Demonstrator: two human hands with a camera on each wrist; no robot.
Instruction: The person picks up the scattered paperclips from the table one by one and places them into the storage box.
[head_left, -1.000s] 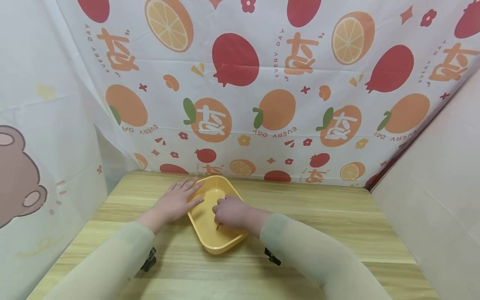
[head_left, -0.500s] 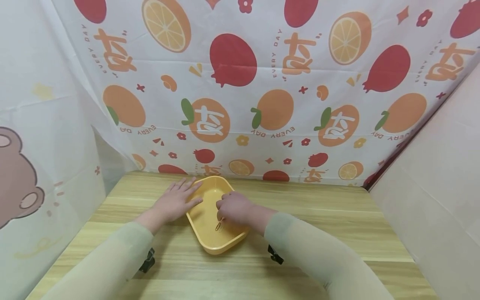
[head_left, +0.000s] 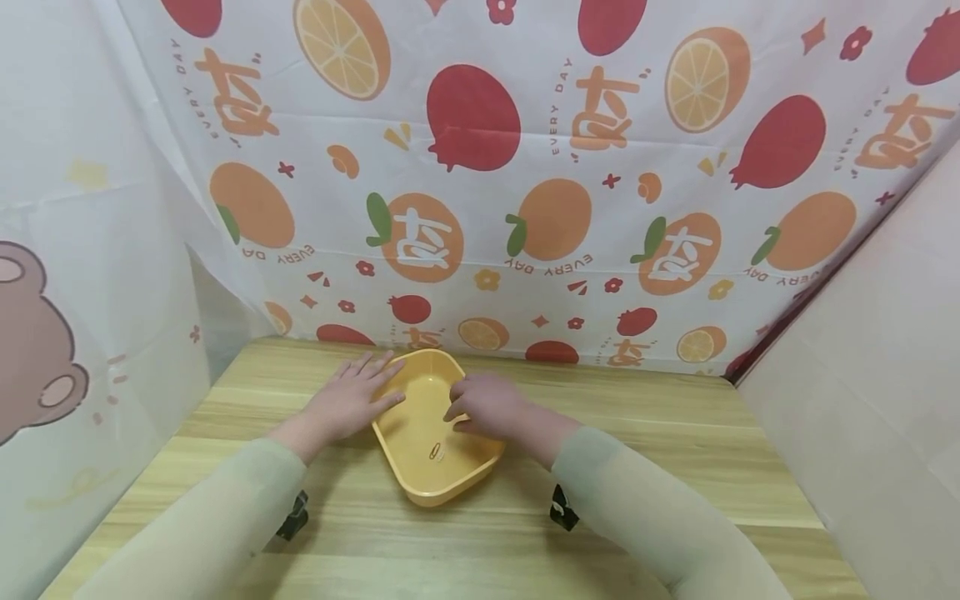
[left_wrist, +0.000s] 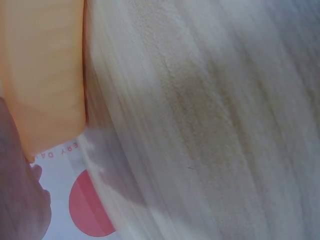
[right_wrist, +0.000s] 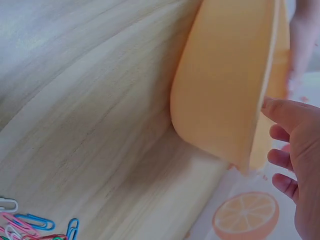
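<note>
A yellow-orange plastic tray (head_left: 424, 500) stands on the table, turned slightly askew. A small paper clip (head_left: 435, 451) lies on the tray's floor near its front end. My left hand (head_left: 348, 404) rests on the left rim with fingers spread and straight. Over the tray's right side hovers my right hand (head_left: 487, 406), its fingers loosely bent and nothing visible between them. In the right wrist view the thumb (right_wrist: 282, 111) is at the tray's edge; I cannot tell whether it touches. The left wrist view shows the tray's outer wall (left_wrist: 47, 75) beside part of the left hand (left_wrist: 22, 195).
Several coloured paper clips (right_wrist: 35, 221) lie on the wooden table (right_wrist: 95, 120) in the right wrist view, out of sight in the head view. A fruit-print cloth (head_left: 480, 208) hangs behind the table. Pale cloths flank both sides.
My right hand has moved up and right from the tray floor, its fingers loosening. The paper clip that was at its fingertips now lies free in the tray. The left hand has stayed put.
</note>
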